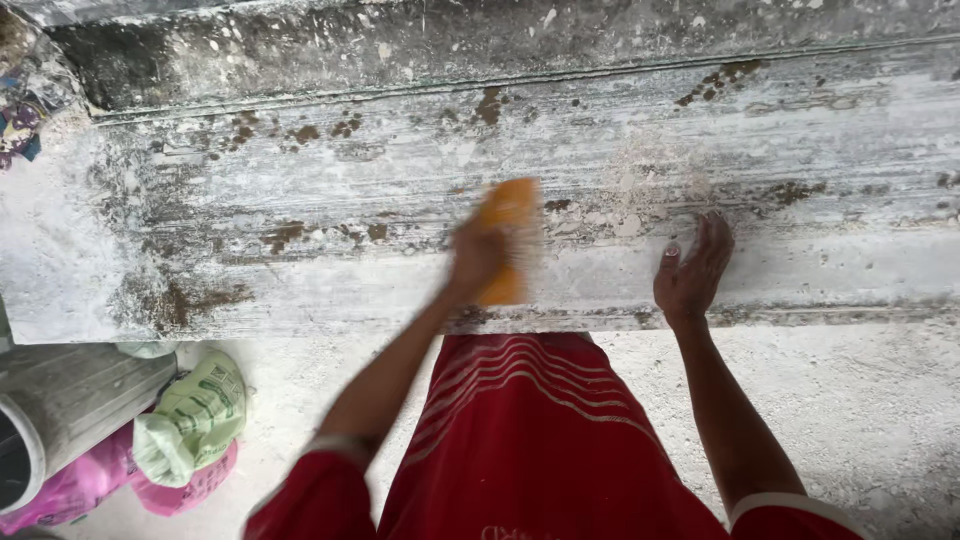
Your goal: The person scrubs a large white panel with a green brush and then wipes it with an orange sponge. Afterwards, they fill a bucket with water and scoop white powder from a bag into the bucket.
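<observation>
An orange block (508, 240), blurred so that its exact kind cannot be told, lies under the left hand (478, 258) on a long grey-white slab (300, 200). The left hand is clenched around the lower part of the block and presses it against the slab surface, a little left of the middle of the view. The block stands almost upright in the picture, with its upper end free above the fingers.

The right hand (692, 272) is well apart from the block, to its right. It is released, with the fingers spread, and the palm rests flat on the slab near its front edge. It holds nothing.

The slab runs across the whole width of the view. Its surface is dusty and streaked, with brown spots (285, 235) in several places and a raised ledge (400, 45) along the far side. White powder covers the part around both hands.

The person wears a red garment with thin pale stripes (520, 400) and red short sleeves with white trim, seen below the slab edge.

On the floor (860, 400), which is pale and dusty, at the lower left stands a grey cylinder-shaped container (60, 400). Just beside it lie a green bag (195, 420) and a pink bag (90, 480), touching each other. At the upper left corner some coloured cloth (20, 100) is seen.
</observation>
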`<state>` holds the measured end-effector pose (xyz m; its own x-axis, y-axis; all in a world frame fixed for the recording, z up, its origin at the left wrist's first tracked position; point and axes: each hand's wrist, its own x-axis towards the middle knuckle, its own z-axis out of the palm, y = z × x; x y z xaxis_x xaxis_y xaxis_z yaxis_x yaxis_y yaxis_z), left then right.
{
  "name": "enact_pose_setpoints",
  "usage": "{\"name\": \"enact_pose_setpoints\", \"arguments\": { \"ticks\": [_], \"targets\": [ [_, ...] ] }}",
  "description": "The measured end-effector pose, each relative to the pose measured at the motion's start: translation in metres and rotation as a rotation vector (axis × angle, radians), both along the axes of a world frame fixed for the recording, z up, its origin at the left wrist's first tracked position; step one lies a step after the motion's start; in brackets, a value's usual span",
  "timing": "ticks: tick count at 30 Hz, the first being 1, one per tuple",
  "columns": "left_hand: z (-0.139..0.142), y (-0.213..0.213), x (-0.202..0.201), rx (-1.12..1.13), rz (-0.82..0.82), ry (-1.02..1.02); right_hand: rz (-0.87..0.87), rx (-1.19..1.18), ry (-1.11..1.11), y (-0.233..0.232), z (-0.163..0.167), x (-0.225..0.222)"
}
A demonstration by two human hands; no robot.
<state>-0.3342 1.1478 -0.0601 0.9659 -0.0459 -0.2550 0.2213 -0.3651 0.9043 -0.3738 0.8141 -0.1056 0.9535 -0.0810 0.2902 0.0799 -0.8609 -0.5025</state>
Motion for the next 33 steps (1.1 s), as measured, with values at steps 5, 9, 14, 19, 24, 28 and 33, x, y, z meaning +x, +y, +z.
{"name": "enact_pose_setpoints", "arguments": {
  "ticks": [5,9,14,19,24,28,33],
  "targets": [
    [0.025,-0.176,0.051,0.186,-0.141,-0.115,-0.055,0.210,-0.118,-0.012,0.007,0.001],
    [0.054,-0.098,0.056,0.110,-0.217,-0.278,-0.192,0.268,-0.146,-0.038,0.013,-0.028],
    [0.071,0.121,0.002,0.672,-0.785,-0.704,-0.370,0.296,-0.134,-0.042,0.000,-0.113],
    [0.063,0.283,-0.080,0.892,-1.334,-1.037,-0.536,0.294,-0.028,0.002,-0.022,-0.171],
    [0.016,0.205,-0.082,0.722,-1.319,-1.075,-0.440,0.406,-0.049,0.039,-0.015,-0.176],
    [0.000,0.003,-0.060,0.523,-1.231,-1.216,-0.344,0.287,-0.119,0.048,0.003,-0.167],
    [0.033,-0.126,-0.060,0.595,-1.329,-0.999,-0.465,0.511,-0.028,0.034,0.036,-0.200]
  ]
}}
